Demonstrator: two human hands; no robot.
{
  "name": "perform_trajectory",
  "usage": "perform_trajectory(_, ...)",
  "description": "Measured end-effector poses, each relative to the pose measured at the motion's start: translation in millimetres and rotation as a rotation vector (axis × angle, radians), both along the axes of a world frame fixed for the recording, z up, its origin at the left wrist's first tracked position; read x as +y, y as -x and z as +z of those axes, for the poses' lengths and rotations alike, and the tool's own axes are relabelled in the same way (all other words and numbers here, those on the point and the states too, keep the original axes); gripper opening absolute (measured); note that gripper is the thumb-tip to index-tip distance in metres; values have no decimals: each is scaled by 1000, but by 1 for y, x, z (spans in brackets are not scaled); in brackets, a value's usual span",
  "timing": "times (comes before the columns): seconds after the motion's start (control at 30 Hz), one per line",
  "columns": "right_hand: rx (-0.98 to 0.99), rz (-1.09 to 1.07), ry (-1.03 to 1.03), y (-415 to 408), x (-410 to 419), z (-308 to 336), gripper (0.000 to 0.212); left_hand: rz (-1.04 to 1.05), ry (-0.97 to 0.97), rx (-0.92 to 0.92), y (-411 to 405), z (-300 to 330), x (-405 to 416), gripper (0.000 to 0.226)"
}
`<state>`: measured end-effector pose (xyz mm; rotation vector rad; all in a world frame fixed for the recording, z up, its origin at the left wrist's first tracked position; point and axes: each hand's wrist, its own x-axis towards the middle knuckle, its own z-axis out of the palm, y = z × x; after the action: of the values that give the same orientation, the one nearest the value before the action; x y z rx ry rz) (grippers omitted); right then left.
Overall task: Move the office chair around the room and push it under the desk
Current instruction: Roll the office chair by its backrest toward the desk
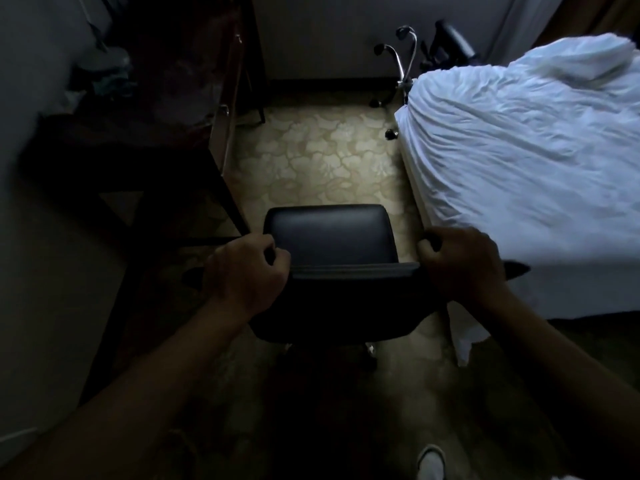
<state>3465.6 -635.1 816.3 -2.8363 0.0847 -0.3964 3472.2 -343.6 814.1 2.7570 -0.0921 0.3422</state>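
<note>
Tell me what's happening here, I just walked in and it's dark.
A person stands behind a black office chair, with the left hand and right hand each gripping the top of its backrest. The chair sits on the patterned floor in the aisle between a dark desk on the left and a bed on the right. It is not under the desk yet.

Office chair [329, 237] on patterned floor [322, 157]
</note>
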Motion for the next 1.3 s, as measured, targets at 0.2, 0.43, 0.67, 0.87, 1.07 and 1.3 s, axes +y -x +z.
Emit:
perform_trajectory(0.2, -25, 160, -57, -85, -66, -4, 23, 143, 2, 37, -45, 3, -68, 30)
perform_trajectory(0.43, 38, 353, -40, -196, -145, 0, 31, 273, -31, 59, -96, 6, -161, 30)
perform_trajectory(0.67, 128, 451, -6, -309, -202, 8, 25, 357, -22, 66, -170, 2, -233, 24)
perform_trajectory(0.87, 6, 444, -15, -375, -221, 8, 24, 376, 47, 170, -237, 2, -253, 28)
perform_trajectory(1.07, 36, 500, -40, -446, -233, 15, 17, 379, 58, 364, -304, 12, -272, 30)
perform_trajectory(1.3, 52, 567, -62, -539, -254, 16, 20, 375, 87, 395, -376, 13, -302, 35)
